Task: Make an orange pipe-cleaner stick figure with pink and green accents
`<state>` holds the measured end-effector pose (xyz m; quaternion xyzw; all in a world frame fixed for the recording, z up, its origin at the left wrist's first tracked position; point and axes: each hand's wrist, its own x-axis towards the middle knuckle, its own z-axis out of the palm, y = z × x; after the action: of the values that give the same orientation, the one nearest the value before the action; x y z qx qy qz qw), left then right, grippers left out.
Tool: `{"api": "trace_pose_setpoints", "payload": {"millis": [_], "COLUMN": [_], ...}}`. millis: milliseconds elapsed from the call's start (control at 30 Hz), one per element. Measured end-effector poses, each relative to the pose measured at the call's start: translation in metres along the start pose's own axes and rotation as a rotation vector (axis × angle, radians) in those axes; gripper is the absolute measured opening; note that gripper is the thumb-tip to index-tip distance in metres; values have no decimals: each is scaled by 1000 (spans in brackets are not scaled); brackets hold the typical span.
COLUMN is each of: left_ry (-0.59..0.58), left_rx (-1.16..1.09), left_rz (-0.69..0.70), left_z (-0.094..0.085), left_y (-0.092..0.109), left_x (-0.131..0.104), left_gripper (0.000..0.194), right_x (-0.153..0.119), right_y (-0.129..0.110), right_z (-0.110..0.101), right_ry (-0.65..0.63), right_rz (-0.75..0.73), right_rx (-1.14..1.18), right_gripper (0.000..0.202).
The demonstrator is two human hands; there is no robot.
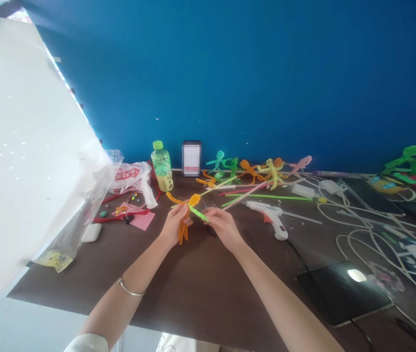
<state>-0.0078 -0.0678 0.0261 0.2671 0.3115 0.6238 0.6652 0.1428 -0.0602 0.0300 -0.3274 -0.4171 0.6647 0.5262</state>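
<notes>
An orange pipe-cleaner figure [194, 199] with loose orange strands hanging below is held up over the dark table [193, 283]. My left hand [174, 224] is closed round its body. From the figure's right side runs a coiled bright green strip [197, 213], and my right hand [223, 225] pinches its outer end. A thin yellow-green stem [219, 185] slants up behind the figure. Several finished-looking figures, among them a yellow one [274, 175] and an orange one [250, 170], lie by the wall beyond my hands.
A bottle [162, 168] and a phone [191, 159] stand at the back. A white glue gun [272, 215] lies right of my hands, with a black tablet [343, 292] and tangled cables nearby. Red scissors [116, 218], pink paper [144, 221] and plastic bags [132, 178] are at left.
</notes>
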Motion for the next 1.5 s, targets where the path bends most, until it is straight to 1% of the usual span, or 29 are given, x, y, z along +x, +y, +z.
{"api": "trace_pose_setpoints", "payload": {"millis": [100,200,267,333,433,500,567,700,767,933,1000,1067,1133,1200,1233,1267,1333,1500], "left_ry": [-72,-193,-283,-396,-571,-632,-649,-620,-603,-569,-534,-449,-292,-121,-68,-29,9,53], "left_rx": [44,178,285,379,502,565,588,545,501,416,403,365,269,148,108,84,68,122], "left_rz": [-84,-218,-291,-351,-442,-483,-496,-476,-463,-422,-407,-353,-232,-96,-55,-26,4,51], "left_z": [-4,-7,-6,-4,0,2,3,3,3,4,5,5,4,3,2,1,-1,0], "left_y": [2,4,6,8,13,16,17,15,14,12,11,8,5,2,0,0,-1,-1], "left_x": [0,-3,-6,-10,-14,-15,-15,-14,-14,-13,-13,-12,-9,-5,-3,-1,2,1], "left_gripper": [23,24,22,19,21,23,23,23,24,24,24,23,22,24,25,26,27,25], "right_x": [3,5,5,4,0,-3,-5,-6,-6,-5,-3,-1,1,2,3,3,3,4], "right_y": [-2,-4,-5,-6,-7,-8,-8,-11,-12,-10,-8,-5,-3,0,1,1,1,-1], "right_z": [-5,-10,-12,-11,-7,-4,-1,2,3,3,2,1,0,-2,-3,-3,-4,-5], "right_ry": [1,20,3,-45,-164,-227,-230,-120,-87,-102,-75,-14,42,59,59,58,66,117], "right_rz": [21,56,122,185,228,252,256,194,157,84,65,50,34,21,14,10,-3,-49], "right_rx": [81,134,132,116,91,78,71,53,36,14,11,18,39,61,66,64,57,131], "right_gripper": [10,10,11,18,28,31,31,19,18,19,21,27,29,28,27,27,26,27]}}
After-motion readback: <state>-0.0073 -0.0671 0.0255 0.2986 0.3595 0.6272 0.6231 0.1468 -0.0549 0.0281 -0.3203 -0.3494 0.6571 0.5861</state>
